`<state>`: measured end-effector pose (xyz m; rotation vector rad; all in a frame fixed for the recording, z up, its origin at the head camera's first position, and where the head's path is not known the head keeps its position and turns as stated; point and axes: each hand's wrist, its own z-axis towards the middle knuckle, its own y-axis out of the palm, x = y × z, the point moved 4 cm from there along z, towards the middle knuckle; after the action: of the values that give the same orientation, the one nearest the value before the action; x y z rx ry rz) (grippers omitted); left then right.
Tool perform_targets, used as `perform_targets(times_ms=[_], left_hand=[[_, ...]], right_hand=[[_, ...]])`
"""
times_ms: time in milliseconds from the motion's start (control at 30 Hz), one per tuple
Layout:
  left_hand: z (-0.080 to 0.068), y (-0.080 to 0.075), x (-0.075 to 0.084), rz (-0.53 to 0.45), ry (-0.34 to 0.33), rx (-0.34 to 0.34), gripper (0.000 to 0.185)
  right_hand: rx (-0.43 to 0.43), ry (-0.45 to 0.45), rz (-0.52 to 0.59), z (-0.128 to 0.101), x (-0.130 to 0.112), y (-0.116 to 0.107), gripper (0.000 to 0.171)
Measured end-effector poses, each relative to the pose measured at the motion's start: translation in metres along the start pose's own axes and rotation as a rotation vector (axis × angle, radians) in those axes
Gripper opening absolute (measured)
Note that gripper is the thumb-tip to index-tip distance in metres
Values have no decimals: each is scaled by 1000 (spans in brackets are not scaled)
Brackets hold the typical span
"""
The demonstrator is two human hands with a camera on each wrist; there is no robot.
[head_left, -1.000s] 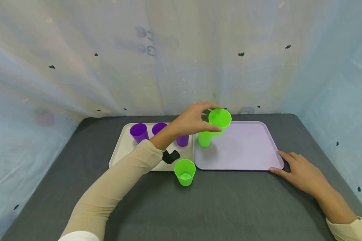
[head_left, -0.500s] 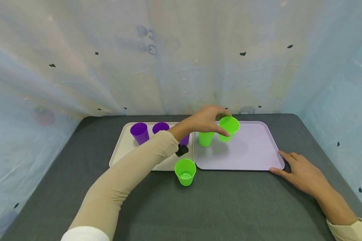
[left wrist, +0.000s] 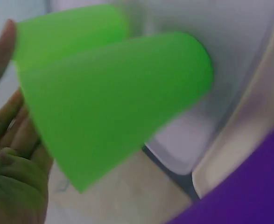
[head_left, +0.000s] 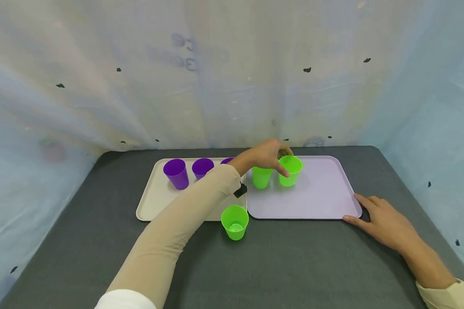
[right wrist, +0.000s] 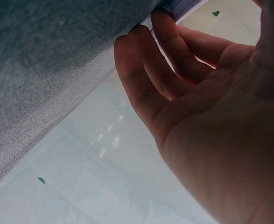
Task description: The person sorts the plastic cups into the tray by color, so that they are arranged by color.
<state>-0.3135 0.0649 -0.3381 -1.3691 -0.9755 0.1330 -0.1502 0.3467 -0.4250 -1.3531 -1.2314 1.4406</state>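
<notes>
Only left wrist (left wrist: 6, 154) shows cup (left wrist: 113, 102) sidewall.

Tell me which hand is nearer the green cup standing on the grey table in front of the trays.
Left. The left hand is on a green cup on the lilac tray, just beyond the lone green cup; the right hand rests far off at the tray's near right corner.

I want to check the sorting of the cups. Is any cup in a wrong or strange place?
One green cup stands alone on the grey table, in front of the two trays, on neither. The other two green cups stand on the lilac tray; the left hand holds one. The purple cups stand on the beige tray. Nothing is spilled or tipped.
</notes>
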Motion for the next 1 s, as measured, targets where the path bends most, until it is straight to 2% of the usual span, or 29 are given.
perform_targets(times_ms=[167,433,533,633,833,1000], left_hand=[[-1,4,-6,56,-41,-32,70],[-4,6,-7,49,-25,-33,76],[-6,5,-8,11,-28,-39,80],[-13,-2,-8,-58,-30,-35,77],[-39,-19,1,-92,46,23,67],[-82,-32,5,-106,79,153,59]], right_hand=[[17,-19,-3,0,-6,-2,91],[-4,-7,-6,2,-3,-2,93],[0,-12,5,1,-2,-1,92],[13,-18,7,0,-2,1,90],[19,-15,-1,0,-2,0,90],[19,-11,-12,0,-3,-2,91]])
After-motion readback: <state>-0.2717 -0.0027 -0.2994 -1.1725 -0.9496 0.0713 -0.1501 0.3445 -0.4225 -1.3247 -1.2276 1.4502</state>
